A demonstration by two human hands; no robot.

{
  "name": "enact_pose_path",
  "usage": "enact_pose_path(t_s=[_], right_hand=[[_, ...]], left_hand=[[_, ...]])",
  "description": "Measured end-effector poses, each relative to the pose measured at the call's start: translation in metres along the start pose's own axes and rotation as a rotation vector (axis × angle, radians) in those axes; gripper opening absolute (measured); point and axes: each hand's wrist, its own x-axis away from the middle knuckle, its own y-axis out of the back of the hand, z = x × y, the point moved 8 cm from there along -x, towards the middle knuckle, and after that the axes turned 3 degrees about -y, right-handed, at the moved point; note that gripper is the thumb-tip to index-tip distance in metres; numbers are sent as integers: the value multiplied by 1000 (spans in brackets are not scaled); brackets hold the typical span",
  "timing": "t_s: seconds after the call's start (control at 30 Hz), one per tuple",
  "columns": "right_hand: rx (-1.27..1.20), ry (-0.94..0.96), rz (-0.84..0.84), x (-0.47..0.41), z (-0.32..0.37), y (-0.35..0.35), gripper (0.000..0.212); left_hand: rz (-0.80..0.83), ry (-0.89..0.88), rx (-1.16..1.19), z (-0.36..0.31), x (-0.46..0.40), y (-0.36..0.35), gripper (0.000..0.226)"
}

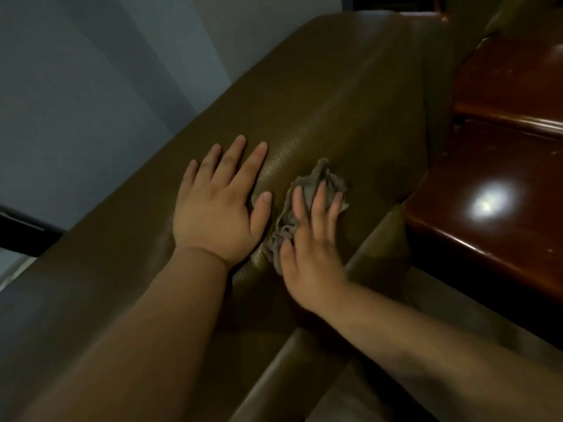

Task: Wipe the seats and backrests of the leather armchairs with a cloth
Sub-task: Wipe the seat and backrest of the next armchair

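A person leans over a big olive-brown leather armchair (320,95). Both bare arms reach out onto its padded top.

The left hand (217,205) lies flat on the leather. Its fingers are straight and spread a little, and the thumb points to the side. It holds nothing. It just rests on the chair.

The right hand (310,242) is just beside the left hand. Its fingers are straight and spread apart too. They press down on a small crumpled grey-brown cloth (307,190). The fingers do not curl round the cloth. They lie on top of it and push it flat against the leather.

The cloth sits on the rounded top of the chair, under the right hand and between the two hands. Part of it pokes out past the fingertips, and a bunched edge of it shows next to the left thumb.

To the right of the chair there is shiny reddish-brown wooden furniture (493,208). A bright spot of light shines on it. To the left, behind the chair, there is a plain pale grey wall (91,86).
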Motion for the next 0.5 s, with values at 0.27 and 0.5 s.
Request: enact_pose_path(t_s=[0.27, 0.5], right_hand=[[-51, -544, -67, -42, -68, 14, 64], [-130, -316, -99, -4, -44, 1, 69]], left_hand=[[1, -1, -34, -3, 0, 0, 70], [-28, -11, -37, -1, 0, -1, 69]])
